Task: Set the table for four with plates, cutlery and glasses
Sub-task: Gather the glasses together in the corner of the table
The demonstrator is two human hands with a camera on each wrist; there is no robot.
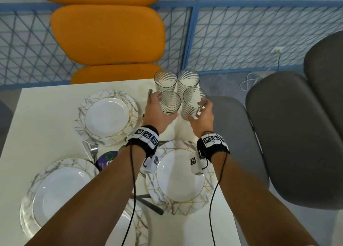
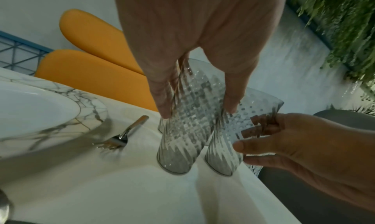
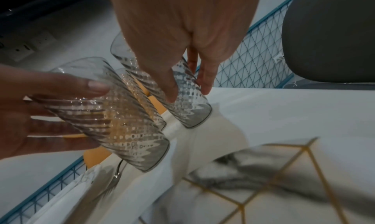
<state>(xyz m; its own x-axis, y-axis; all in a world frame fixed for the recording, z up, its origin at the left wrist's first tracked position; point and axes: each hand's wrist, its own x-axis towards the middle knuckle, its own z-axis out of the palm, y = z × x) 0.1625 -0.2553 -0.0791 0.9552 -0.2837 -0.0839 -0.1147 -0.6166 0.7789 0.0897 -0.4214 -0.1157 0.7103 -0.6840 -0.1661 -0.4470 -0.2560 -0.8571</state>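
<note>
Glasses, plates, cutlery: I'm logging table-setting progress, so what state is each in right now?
Left hand: grips near-left glass.
Right hand: grips near-right glass.
Far two glasses: upright, empty, untouched.
Plates: laid flat, empty.
Fork: lying beside far plate.

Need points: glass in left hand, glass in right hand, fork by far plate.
glass in left hand (image 1: 170,105): head view, ribbed side wall below the rim.
glass in right hand (image 1: 193,105): head view, ribbed side wall.
fork (image 2: 129,131): left wrist view, handle near the neck.
</note>
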